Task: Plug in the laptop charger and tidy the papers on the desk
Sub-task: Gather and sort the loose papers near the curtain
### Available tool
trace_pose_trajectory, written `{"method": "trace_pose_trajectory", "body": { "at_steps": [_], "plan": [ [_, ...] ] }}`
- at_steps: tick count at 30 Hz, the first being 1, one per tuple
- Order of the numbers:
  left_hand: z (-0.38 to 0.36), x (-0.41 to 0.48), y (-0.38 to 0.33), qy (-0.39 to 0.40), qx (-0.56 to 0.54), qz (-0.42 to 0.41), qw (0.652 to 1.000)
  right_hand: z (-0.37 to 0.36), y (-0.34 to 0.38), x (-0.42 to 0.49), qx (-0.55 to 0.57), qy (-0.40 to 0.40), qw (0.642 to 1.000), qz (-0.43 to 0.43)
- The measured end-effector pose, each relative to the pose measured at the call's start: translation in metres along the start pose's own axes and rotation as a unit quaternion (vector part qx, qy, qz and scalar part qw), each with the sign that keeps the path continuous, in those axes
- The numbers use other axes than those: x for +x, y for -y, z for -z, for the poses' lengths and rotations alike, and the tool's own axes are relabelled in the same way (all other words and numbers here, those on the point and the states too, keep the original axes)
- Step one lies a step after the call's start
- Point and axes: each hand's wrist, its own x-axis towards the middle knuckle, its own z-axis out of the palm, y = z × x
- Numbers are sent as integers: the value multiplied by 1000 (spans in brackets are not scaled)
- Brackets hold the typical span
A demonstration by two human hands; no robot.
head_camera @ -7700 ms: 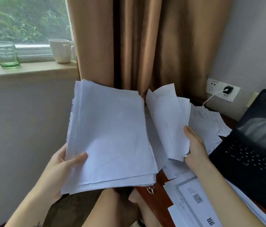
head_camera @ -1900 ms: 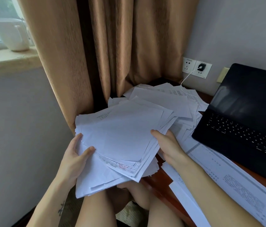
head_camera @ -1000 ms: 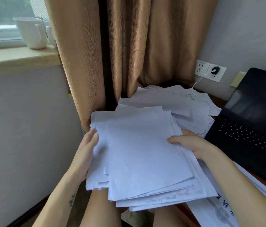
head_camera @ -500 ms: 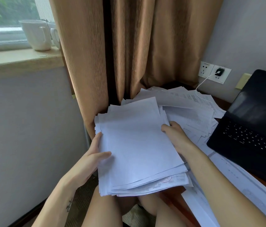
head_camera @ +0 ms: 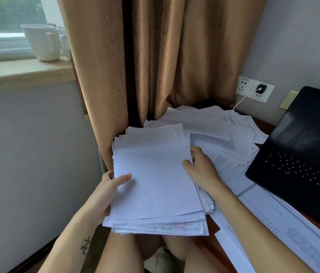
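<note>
With the left hand [head_camera: 106, 191] and right hand [head_camera: 200, 168] pinching only the uneven paper stack [head_camera: 155, 174] by its 2 side edges, loose lower sheets could slip toward the lap.

No legible text. Printed lines and tables on the loose papers [head_camera: 232, 123] and the long sheet [head_camera: 285, 219] are too blurred to read. Red stamp on the bottom sheet of the held stack [head_camera: 177, 226]: unreadable. Forearm tattoo [head_camera: 85, 245]: dark characters, can't make out.
</note>
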Motion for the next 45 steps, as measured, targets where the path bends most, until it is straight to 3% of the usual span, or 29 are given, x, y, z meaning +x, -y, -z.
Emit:
{"method": "trace_pose_trajectory", "body": {
  "at_steps": [4, 7, 9, 14, 23, 26, 29, 33, 37, 45],
  "plan": [
    [-5, -1, -6, 55, 31, 63, 996, -5, -15, -3, -138, -2, 990, 30],
    [-5, 1, -3, 66, 32, 38, 997, 4, -17, 6, -226, -84, 966, 93],
    [-6, 1, -1, 46, 26, 5, 999, 14, -21, 20, -256, -57, 959, 111],
    [-6, 0, 7, 2, 53, -67, 996, 18, -37, 40, -298, 49, 951, 70],
    [17, -12, 7, -58, 53, -151, 985, 28, -43, 41, -369, 11, 929, 21],
    [23, -17, 4, -65, 22, -179, 981, 27, -38, 41, -273, 9, 962, 4],
    [21, -22, -3, -53, -8, -211, 976, 33, -21, 34, -63, -10, 998, 19],
    [3, -23, -20, -24, -30, -263, 964, 56, 23, 15, 230, 76, 969, 40],
    [-28, -14, -44, 8, -32, -314, 949, 77, 49, 3, 282, 90, 952, 81],
    [-94, 11, -99, 45, 48, -422, 904, 119, 55, 9, 321, -135, 926, 147]
  ]
}}
